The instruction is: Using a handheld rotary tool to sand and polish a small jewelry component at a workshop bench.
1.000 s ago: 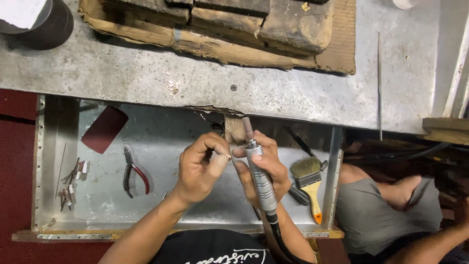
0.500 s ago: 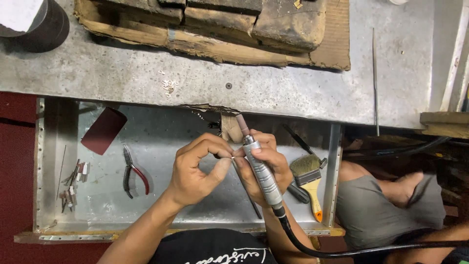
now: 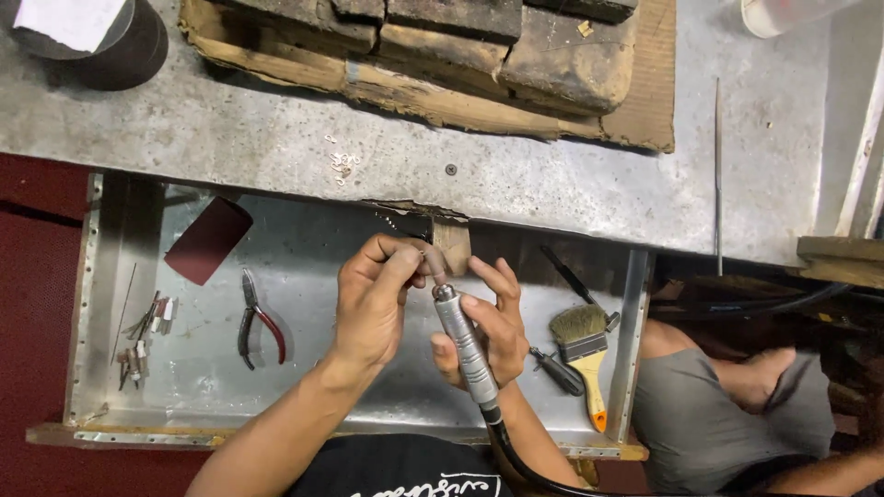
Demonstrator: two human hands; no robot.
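Observation:
My right hand grips a silver rotary handpiece with a black flexible cable running off the bottom edge. Its tip points up toward a small wooden bench peg at the workbench edge. My left hand pinches something very small at the tool's tip; the piece is too tiny to make out. Both hands hover over a metal tray drawer under the bench.
In the tray lie red-handled pliers, a dark red sheet, several small bits, a yellow-handled brush and a dark tool. Charred blocks sit on the bench. Another person's legs are at right.
The handpiece has swung from nearly upright to a steeper slant, its tip now at the left fingertips. My right fingers have spread out. The view has shifted slightly.

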